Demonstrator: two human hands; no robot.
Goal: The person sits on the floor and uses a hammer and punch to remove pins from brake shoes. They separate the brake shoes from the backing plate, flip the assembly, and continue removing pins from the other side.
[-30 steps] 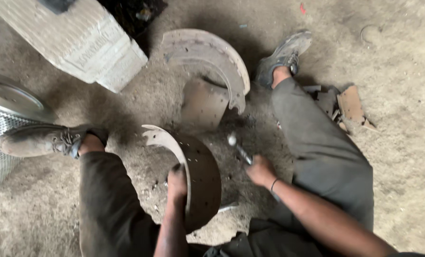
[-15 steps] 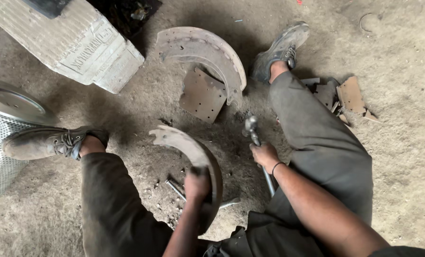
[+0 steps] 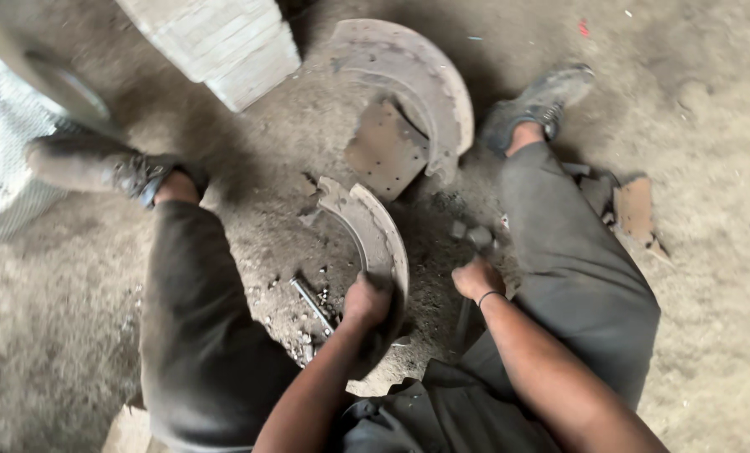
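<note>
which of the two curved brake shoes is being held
The nearer brake shoe, between the legs, gripped by the left hand. The farther shoe lies untouched by the block.

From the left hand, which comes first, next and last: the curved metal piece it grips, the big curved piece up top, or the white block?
1. Rusty curved metal brake shoe, gripped by the left hand.
2. Larger curved metal shoe, farther up, centre.
3. White ribbed block, top left, about as far; too close to call.

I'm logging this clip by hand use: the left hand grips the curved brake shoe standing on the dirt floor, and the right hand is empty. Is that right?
Not quite. The head view shows the left hand gripping the curved brake shoe on the dirt floor, but the right hand is not empty: it holds a hammer, blurred.
</note>
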